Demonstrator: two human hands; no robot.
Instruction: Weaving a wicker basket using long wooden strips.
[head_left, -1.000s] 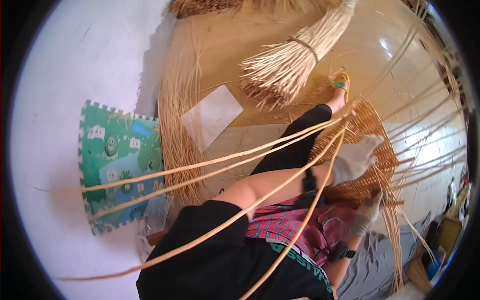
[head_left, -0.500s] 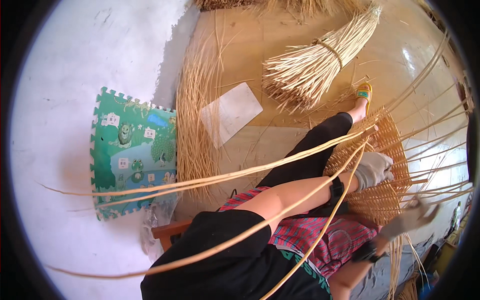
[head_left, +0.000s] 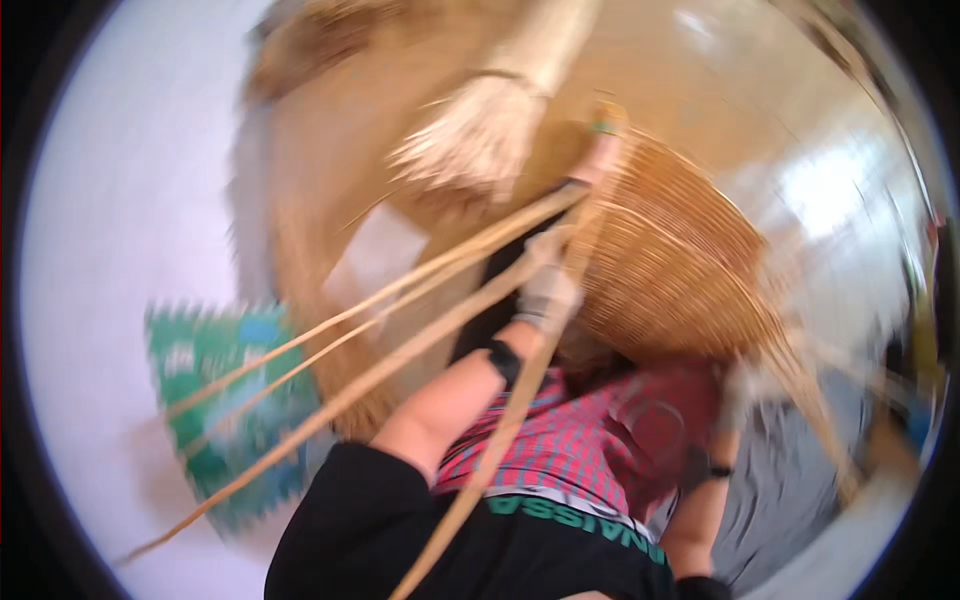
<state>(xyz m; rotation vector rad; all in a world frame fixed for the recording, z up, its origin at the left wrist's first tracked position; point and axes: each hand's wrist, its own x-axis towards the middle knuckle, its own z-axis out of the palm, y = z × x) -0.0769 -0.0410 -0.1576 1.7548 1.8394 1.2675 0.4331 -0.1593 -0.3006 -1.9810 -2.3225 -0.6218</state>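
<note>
A tan woven wicker basket (head_left: 670, 250) rests tilted by my lap, its weave smeared by motion. My left hand (head_left: 548, 280), in a pale glove, is closed at the basket's left edge, where long peeled rods (head_left: 400, 350) jut out toward the left and past my arm. On the other side, my gloved right hand (head_left: 738, 395) is at the basket's lower right edge, beside a cluster of loose rod ends (head_left: 815, 410). Blur hides its fingers. A red checked cloth (head_left: 570, 430) covers my lap beneath the basket.
A tied bundle of pale rods (head_left: 480, 130) lies on the floor ahead. Loose thin rods (head_left: 310, 260) and a white sheet (head_left: 378, 250) are to the left, near a green patterned foam mat (head_left: 220, 400). Grey cloth (head_left: 790, 480) lies at the right.
The basket has swung round, showing more of its woven side, and its loose rods now trail lower right. My right hand has come back against its edge. The whole view has shifted.
</note>
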